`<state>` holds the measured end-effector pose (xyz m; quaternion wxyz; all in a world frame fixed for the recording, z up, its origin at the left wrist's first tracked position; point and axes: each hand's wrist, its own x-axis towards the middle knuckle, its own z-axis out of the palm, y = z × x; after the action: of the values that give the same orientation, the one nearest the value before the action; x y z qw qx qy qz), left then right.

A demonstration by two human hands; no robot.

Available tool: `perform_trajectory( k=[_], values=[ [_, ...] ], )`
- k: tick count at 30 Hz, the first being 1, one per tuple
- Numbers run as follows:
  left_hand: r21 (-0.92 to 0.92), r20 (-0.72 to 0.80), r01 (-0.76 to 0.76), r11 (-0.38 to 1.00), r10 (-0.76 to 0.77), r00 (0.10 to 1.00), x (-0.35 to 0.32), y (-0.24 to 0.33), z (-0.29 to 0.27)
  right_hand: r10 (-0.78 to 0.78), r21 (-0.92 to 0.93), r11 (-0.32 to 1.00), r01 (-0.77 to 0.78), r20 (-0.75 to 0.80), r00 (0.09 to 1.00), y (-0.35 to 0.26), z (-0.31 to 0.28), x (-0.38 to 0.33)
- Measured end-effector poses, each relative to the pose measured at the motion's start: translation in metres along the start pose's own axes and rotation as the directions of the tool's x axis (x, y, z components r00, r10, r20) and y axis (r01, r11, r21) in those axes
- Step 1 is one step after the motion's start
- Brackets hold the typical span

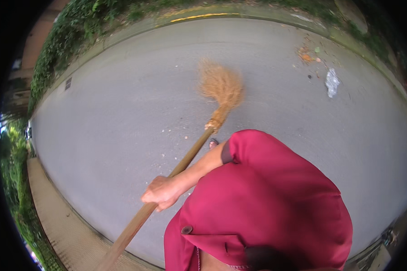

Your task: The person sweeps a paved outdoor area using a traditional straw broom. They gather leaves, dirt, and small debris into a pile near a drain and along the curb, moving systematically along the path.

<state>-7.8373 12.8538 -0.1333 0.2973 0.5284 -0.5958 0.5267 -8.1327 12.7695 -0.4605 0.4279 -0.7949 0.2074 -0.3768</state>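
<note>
Lower left of frame: right hand (160, 193), fingers wrapped round straw broom (188, 156) mid-handle, probably for leverage; bristles (221, 86) upper centre, over grey road (122, 113). Left hand unseen, grip untellable.

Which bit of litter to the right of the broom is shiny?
The crumpled silvery scrap, well right of the broom; the small dark bit and the orange litter look dull.

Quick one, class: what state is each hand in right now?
Left hand: out of view, so cannot be told.
Right hand: closed, holding the broom.
</note>
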Motion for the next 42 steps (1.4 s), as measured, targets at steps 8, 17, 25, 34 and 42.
perform_trajectory(
  k=[8, 17, 25, 34, 42],
  values=[
    [-0.493, 0.812, 0.711, 0.502, -0.027, 0.583, -0.210, 0.323, 0.103, 0.749, -0.307, 0.507, -0.805, -0.305, 0.588, 0.103, -0.111, -0.367],
    [-0.557, 0.782, 0.810, 0.184, -0.210, 0.586, -0.178, 0.355, 0.046, 0.644, -0.521, 0.402, -0.753, -0.424, 0.637, 0.028, -0.191, -0.385],
    [-0.338, -0.111, 0.148, 0.929, -0.195, 0.974, -0.043, 0.266, 0.010, 0.206, -0.468, 0.800, -0.375, -0.372, 0.905, 0.028, -0.241, -0.240],
    [-0.710, 0.678, 0.663, 0.237, -0.024, 0.735, -0.080, 0.565, 0.139, 0.704, -0.191, 0.491, -0.850, -0.488, 0.516, 0.188, -0.328, -0.446],
    [-0.476, 0.868, 0.869, 0.135, -0.085, 0.488, -0.096, 0.570, 0.168, 0.765, -0.453, 0.268, -0.850, -0.436, 0.474, 0.095, -0.388, -0.439]
  ],
)
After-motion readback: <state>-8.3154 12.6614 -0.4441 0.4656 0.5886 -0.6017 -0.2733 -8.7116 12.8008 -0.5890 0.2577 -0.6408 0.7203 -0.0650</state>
